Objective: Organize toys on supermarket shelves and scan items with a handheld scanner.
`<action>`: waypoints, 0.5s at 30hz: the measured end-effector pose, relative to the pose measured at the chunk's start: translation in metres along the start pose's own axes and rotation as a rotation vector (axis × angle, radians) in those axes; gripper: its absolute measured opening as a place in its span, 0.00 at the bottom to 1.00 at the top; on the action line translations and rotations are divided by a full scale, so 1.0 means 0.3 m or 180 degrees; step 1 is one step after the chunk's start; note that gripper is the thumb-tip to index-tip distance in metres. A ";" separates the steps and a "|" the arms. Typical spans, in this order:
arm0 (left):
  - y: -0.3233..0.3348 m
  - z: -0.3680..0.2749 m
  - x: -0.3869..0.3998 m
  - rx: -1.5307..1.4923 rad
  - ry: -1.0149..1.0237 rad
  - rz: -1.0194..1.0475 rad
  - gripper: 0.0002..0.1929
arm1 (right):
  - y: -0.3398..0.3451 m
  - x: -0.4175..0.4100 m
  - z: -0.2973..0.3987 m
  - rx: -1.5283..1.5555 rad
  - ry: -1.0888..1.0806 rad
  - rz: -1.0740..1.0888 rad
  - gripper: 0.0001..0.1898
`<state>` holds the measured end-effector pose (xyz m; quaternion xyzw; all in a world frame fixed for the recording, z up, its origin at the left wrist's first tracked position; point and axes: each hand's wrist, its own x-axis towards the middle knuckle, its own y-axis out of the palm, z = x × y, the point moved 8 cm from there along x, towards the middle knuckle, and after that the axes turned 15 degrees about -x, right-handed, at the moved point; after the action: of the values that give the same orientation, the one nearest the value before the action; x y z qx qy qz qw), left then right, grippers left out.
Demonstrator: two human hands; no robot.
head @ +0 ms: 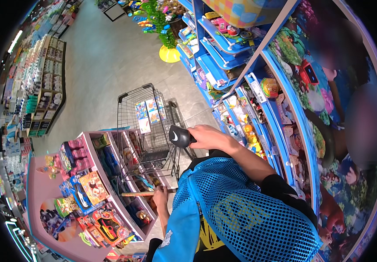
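Note:
My right hand (208,137) grips a black rounded piece (179,137) with a white curved mark, at the near side of a black wire shopping cart (149,140). My left hand (160,196), lower and further left, is closed around a thin orange-yellow stick (137,194) pointing left. Flat colourful printed packages (151,109) and a white card (144,125) show at the cart's far part. Blue mesh material (241,196) covers much of my torso, over a black shirt with yellow print. Where the cart's handle runs is hard to make out.
Blue shelving (221,62) with toys stands close on my right. A pink toy display (110,183) flanks the cart on the left. Grey floor (100,65) stretches ahead, past a yellow round base (169,54) and a stocked shelf (49,82).

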<state>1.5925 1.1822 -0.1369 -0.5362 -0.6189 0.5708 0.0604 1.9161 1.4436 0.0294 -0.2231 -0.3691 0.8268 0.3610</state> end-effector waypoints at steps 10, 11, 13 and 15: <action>0.110 0.062 -0.010 0.0516 0.0851 -0.0730 0.15 | 0.261 -0.090 0.284 -0.0093 0.0036 0.0492 0.20; 0.111 0.048 -0.018 0.0534 0.0913 -0.0770 0.15 | 0.282 -0.113 0.307 -0.0117 0.0001 0.0525 0.20; 0.112 0.050 -0.027 0.0443 0.0992 -0.0914 0.14 | 0.306 -0.165 0.327 -0.0092 0.0196 0.0508 0.20; 0.104 0.053 -0.037 0.0362 0.1099 -0.1043 0.13 | 0.370 -0.210 0.321 -0.0164 0.0286 0.0530 0.20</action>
<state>1.6047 1.1568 -0.1604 -0.5140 -0.6450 0.4872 0.2871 1.8473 1.3006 0.0107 -0.2991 -0.3539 0.8333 0.3015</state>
